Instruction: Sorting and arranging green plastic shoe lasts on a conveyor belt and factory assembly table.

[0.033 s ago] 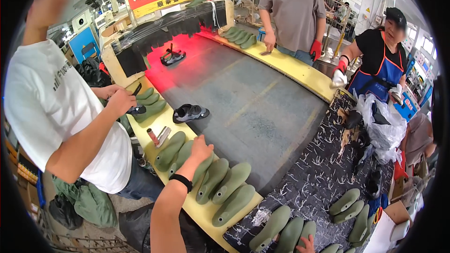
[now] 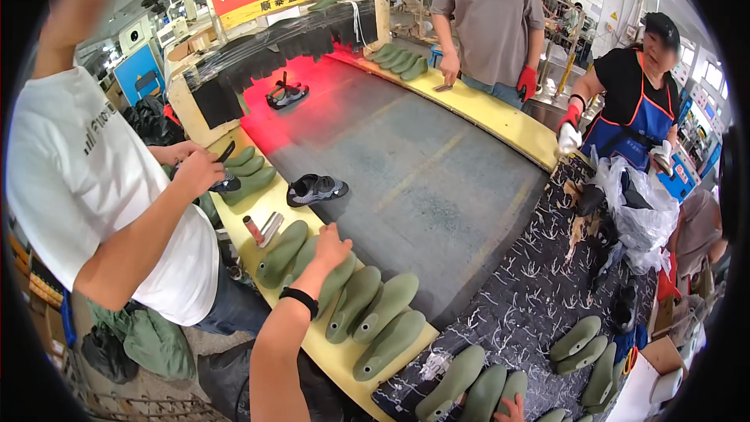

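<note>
My left hand (image 2: 332, 248), with a black band at the wrist, curls over the upper end of a green shoe last (image 2: 337, 280). That last stands in a row of similar ones, among them a nearer green last (image 2: 391, 344), on a yellow ledge (image 2: 332, 359). At the lower edge my right hand (image 2: 512, 408) is partly cut off. Its fingers bend around the near part of another green last (image 2: 513, 384) on a dark patterned cloth (image 2: 500, 305). Two more lasts lie just left of it.
A metal tube tool (image 2: 271, 228) and a dark shoe (image 2: 315, 189) lie past the row. A co-worker in white (image 2: 133, 211) handles a shoe at left; two others stand across the grey belt (image 2: 422, 180). A clear plastic bag (image 2: 641, 219) sits right.
The aproned co-worker's gloved hand has shifted slightly at the far right. My hands hold nearly the same places.
</note>
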The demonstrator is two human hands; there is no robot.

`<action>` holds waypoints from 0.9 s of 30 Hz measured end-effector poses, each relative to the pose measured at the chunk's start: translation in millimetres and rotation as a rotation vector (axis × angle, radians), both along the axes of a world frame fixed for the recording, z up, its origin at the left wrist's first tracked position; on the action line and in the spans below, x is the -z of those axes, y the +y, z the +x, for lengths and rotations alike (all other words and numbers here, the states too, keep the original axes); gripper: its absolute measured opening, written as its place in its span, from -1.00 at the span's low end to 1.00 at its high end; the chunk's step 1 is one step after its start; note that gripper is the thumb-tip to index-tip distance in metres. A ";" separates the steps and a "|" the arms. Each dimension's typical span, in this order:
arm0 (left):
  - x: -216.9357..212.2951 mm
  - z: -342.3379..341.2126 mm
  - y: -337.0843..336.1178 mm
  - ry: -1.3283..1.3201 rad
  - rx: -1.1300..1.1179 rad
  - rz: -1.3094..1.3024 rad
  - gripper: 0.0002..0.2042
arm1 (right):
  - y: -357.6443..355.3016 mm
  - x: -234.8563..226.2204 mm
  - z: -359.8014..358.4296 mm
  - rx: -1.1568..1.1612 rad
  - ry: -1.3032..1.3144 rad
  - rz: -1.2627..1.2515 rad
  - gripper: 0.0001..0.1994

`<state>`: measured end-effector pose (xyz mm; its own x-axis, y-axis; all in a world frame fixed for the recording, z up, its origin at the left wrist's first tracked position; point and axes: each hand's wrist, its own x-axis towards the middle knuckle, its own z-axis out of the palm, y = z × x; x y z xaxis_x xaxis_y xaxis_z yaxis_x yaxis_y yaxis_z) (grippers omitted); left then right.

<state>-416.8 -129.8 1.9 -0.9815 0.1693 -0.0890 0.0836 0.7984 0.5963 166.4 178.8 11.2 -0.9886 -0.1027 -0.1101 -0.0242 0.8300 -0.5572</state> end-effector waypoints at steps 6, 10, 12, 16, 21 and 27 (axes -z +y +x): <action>41.8 -92.7 -44.7 0.160 -0.118 -0.115 -0.34 | 1.3 2.0 -4.6 0.011 -0.085 -0.057 -0.39; 67.5 -128.3 -46.1 0.208 -0.146 -0.134 -0.23 | -1.7 -14.3 -17.4 -0.020 -0.056 -0.026 -0.39; 68.7 -136.1 -59.4 0.208 -0.177 -0.172 -0.23 | -7.7 -15.9 -27.8 -0.005 -0.063 -0.094 -0.41; 83.8 -159.9 -61.5 0.213 -0.164 -0.187 -0.27 | 4.9 -3.0 -9.7 -0.022 -0.120 -0.071 -0.42; 61.0 -162.0 -51.9 0.003 -0.149 -0.402 -0.42 | -4.8 -9.6 -23.2 0.003 0.034 -0.052 -0.43; 68.3 -141.4 -39.6 0.141 -0.286 -0.482 -0.79 | -6.0 27.8 19.9 0.447 -0.266 -0.505 -0.49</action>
<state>-558.2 -169.4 -66.5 -0.9902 -0.1322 0.0446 -0.1237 0.9796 0.1582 186.3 172.9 -16.6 -0.8943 0.2033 -0.3987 0.4471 0.3686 -0.8150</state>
